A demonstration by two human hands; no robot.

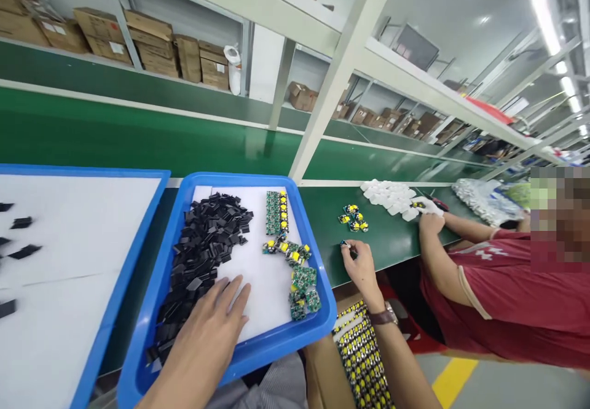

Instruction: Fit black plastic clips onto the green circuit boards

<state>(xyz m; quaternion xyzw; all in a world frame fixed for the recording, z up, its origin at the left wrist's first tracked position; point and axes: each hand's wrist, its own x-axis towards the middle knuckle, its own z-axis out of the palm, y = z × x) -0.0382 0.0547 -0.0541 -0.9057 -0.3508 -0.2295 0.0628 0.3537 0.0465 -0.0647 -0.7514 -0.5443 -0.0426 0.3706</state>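
Note:
My left hand [212,323] lies flat and open in a blue tray [286,335], fingers stretched out at the edge of a heap of small black plastic pieces [203,243]. Green circuit boards with yellow parts [281,218] lie in the same tray, to the right of that hand. My right hand [362,268], a watch on its wrist, is closed in a pinch on one small circuit board [346,246] just above the green bench. A few more boards [353,218] lie on the bench beyond it.
A second blue tray [115,286] with a white liner and a few black pieces stands at the left. A person in a red shirt [498,298] works at the right, one hand [428,207] by a heap of white parts [387,195]. A box of yellow-topped boards [364,360] sits below my right arm.

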